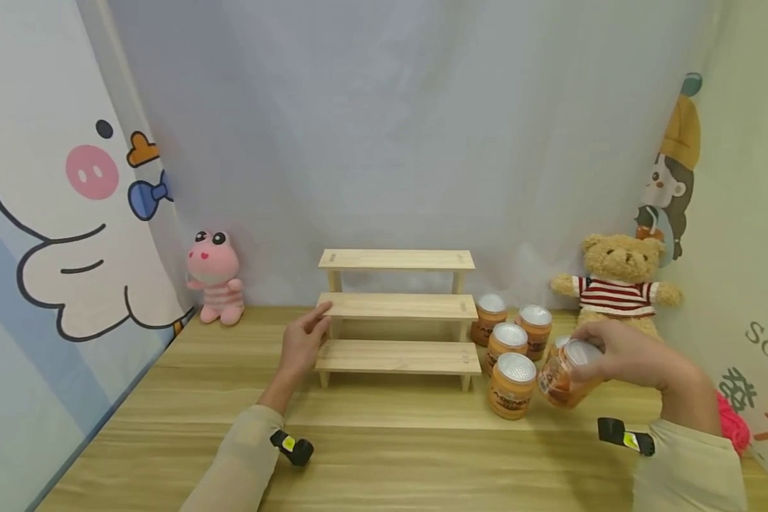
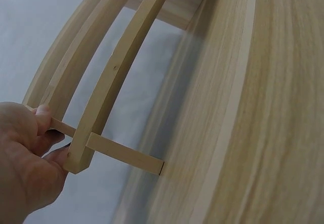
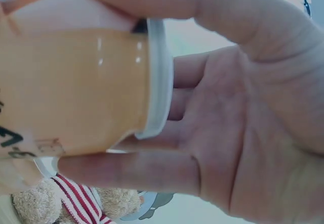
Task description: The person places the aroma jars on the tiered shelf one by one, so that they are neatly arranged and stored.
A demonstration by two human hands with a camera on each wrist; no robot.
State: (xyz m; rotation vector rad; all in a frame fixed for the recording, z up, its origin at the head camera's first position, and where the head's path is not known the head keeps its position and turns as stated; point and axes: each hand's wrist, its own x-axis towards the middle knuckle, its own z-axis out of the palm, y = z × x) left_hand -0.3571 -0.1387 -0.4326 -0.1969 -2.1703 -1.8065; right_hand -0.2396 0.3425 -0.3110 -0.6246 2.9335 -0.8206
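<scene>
A three-step wooden shelf (image 1: 397, 306) stands on the table, its boards bare. My left hand (image 1: 303, 345) grips the left end of its middle board; in the left wrist view the thumb and fingers (image 2: 44, 120) pinch the board's end. My right hand (image 1: 627, 355) holds an orange jar with a silver-white lid (image 1: 566, 377), tilted, thumb on one side and fingers on the other. In the right wrist view that jar (image 3: 86, 82) fills the left half. Several like jars stand beside the shelf's right end, the nearest jar (image 1: 512, 391) just left of the held one.
A teddy bear (image 1: 621, 274) in a striped shirt sits behind the right hand. At the back left is a pink plush toy (image 1: 216, 274). Something bright pink (image 1: 732, 423) lies at the right edge. A pale curtain (image 1: 397, 142) hangs behind the wooden table (image 1: 384, 462).
</scene>
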